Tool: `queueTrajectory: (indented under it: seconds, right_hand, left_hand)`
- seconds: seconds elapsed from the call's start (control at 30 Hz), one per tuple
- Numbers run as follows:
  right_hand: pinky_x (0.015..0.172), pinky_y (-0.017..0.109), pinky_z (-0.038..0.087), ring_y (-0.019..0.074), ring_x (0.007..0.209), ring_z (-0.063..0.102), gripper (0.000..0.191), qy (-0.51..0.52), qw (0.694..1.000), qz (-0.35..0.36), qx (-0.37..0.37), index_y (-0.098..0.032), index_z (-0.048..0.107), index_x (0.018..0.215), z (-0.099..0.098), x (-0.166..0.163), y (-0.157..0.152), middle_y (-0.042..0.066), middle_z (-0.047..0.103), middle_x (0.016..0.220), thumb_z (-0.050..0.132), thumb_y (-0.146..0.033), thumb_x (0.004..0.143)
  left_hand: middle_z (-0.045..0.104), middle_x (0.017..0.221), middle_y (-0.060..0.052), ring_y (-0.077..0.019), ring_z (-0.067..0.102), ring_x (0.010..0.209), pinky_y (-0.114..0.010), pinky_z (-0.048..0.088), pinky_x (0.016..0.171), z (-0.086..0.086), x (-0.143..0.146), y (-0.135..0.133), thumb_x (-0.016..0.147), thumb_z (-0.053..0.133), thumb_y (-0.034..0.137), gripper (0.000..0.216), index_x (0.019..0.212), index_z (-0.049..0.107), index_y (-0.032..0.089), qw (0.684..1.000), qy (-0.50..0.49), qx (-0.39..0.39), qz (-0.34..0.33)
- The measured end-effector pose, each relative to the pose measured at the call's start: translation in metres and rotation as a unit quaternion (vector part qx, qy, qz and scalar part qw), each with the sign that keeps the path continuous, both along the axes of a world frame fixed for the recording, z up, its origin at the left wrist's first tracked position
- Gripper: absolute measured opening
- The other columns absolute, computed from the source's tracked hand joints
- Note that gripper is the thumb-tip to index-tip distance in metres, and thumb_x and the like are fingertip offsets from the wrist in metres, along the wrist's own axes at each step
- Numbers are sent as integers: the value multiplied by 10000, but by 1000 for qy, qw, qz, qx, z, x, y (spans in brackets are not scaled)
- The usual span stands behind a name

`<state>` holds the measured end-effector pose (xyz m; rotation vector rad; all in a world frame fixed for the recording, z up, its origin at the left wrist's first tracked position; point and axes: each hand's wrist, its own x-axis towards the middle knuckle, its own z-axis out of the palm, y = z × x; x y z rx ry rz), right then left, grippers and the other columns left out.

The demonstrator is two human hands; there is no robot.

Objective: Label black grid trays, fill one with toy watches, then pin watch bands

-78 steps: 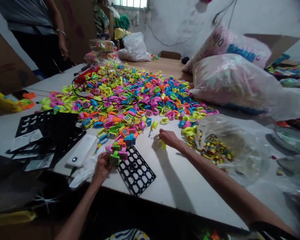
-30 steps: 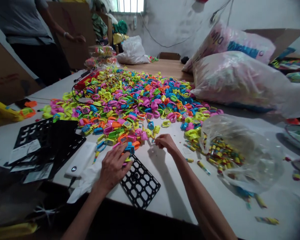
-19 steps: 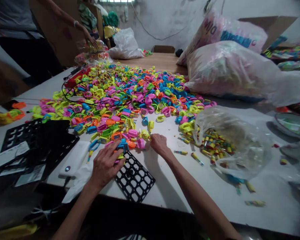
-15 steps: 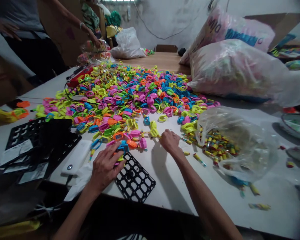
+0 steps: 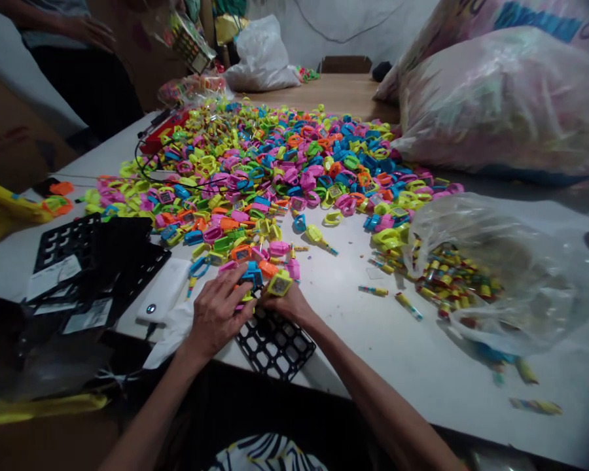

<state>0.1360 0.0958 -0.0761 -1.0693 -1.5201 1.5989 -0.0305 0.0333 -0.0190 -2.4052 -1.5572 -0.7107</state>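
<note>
Beside the heap, a black grid tray [image 5: 276, 347] lies at the table's front edge, its near openings showing. My left hand [image 5: 218, 313] is over the tray's far left corner, with fingers bent around a yellow-green toy watch [image 5: 249, 299], partly covered by them. A blue toy watch [image 5: 253, 275] sits right at those fingertips. My right hand [image 5: 289, 305] is closed on a yellow toy watch [image 5: 279, 284] above the tray, its square face turned up. Both hands nearly touch. Another yellow toy watch [image 5: 314, 234] lies apart on the table beyond.
A large heap of colourful toy watches [image 5: 275, 157] spreads behind. To the right, a clear plastic bag [image 5: 530, 294] holds small yellow-and-red tubes [image 5: 451, 278]. Black trays [image 5: 112, 261] and a white power bank [image 5: 163, 291] are at left. A person [image 5: 83, 65] stands at far left.
My right hand has come back from the heap's near edge to the tray with a yellow toy watch. My left hand stays at the tray. The view has shifted; the person's arm has moved.
</note>
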Motion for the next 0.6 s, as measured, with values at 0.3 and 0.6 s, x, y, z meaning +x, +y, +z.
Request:
queueTrajectory:
  seconds: [0.3, 0.6]
  right_hand:
    - [607, 248, 402, 189, 704, 570, 162, -352, 902, 115, 223, -121, 655, 834, 15, -12, -8, 74, 653, 797, 576, -130, 693]
    - [693, 266, 399, 208, 906, 574, 273, -496, 793, 47, 350, -183, 678, 934, 40, 47, 77, 103, 590, 1112, 453, -89, 811]
  left_hand:
    - [427, 1378, -86, -277, 473, 1183, -426, 412, 944, 6, -5, -1, 874, 490, 364, 392, 1261, 510, 306, 998, 40, -50, -2]
    - [463, 1341, -98, -271, 456, 1199, -436, 405, 958, 2, -22, -11, 882, 478, 312, 341, 1209, 558, 260, 999, 38, -15, 14]
